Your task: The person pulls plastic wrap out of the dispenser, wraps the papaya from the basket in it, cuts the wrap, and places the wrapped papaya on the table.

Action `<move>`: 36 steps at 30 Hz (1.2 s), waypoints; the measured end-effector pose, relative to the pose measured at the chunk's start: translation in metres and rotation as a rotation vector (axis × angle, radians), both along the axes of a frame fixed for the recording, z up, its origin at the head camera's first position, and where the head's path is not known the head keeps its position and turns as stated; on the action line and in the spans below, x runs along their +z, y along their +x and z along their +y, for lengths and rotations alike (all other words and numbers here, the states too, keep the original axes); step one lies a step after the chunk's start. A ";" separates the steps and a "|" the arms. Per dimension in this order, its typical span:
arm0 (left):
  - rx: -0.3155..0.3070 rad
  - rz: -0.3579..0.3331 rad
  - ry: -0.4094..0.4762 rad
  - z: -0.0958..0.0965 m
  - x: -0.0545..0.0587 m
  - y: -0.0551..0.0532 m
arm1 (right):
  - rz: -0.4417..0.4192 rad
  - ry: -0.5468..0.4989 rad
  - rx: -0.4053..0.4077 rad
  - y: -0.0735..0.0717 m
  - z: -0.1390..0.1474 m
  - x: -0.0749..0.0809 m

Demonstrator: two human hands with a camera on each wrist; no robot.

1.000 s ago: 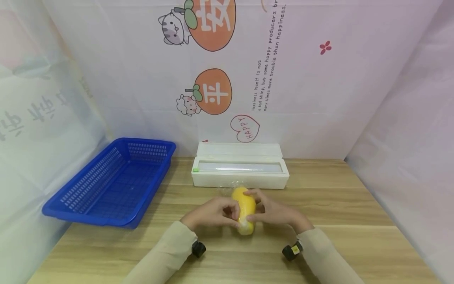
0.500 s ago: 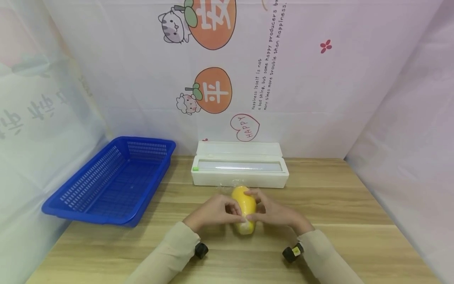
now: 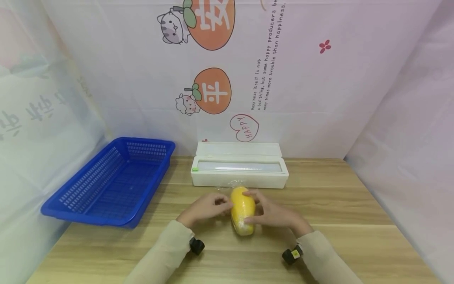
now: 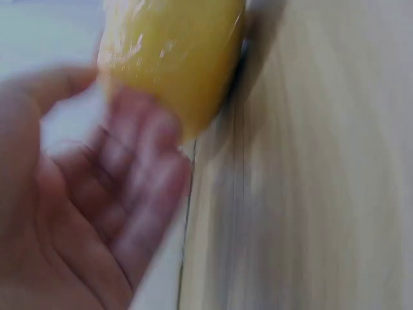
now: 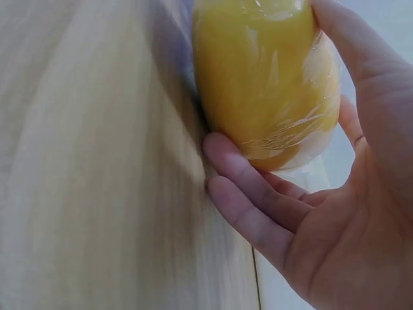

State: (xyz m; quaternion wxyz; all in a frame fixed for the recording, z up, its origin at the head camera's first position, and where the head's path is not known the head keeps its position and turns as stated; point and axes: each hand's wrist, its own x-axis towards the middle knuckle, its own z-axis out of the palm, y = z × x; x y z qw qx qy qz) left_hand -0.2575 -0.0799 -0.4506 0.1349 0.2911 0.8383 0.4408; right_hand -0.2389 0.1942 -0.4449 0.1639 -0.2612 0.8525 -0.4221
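Observation:
A yellow mango [image 3: 242, 209], wrapped in shiny clear cling film, lies on the wooden table with its long side pointing away from me. My right hand [image 3: 274, 211] holds it from the right, thumb near its front end and fingers curved along its side and far end. In the right wrist view, creased film covers the mango [image 5: 264, 77] next to the thumb. On the other side, my left hand [image 3: 209, 207] is at the mango's left side with loosely bent fingers. The left wrist view blurs these fingers [image 4: 139, 142]; whether they touch the film I cannot tell.
Behind the mango stands a white cling film box [image 3: 241, 179], its lid raised and a roll inside. A bit of loose clear film [image 3: 228, 185] shows between box and mango. A blue plastic basket [image 3: 142, 211] sits on the left. Printed cloth [image 3: 301, 98] walls the table's back and sides.
My left hand has let go of the film at the mango's front and drawn back to the left. The right hand stays on the mango, its thumb slightly shifted.

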 end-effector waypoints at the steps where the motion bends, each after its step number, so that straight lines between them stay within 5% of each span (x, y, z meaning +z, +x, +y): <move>1: 0.025 -0.032 -0.004 -0.002 -0.001 -0.002 | 0.009 0.002 -0.004 0.000 0.000 0.000; 7: 0.071 -0.172 -0.026 0.005 -0.006 -0.012 | 0.053 -0.002 -0.013 0.004 0.001 -0.002; 16: 0.058 -0.187 0.020 0.032 -0.009 -0.028 | 0.039 -0.065 0.024 0.010 0.000 -0.006; 23: 0.008 -0.126 0.036 0.040 -0.011 -0.040 | 0.074 -0.068 0.025 0.012 0.000 -0.007; 36: -0.028 -0.250 0.191 0.044 -0.015 -0.047 | 0.065 -0.066 0.053 0.012 0.000 -0.006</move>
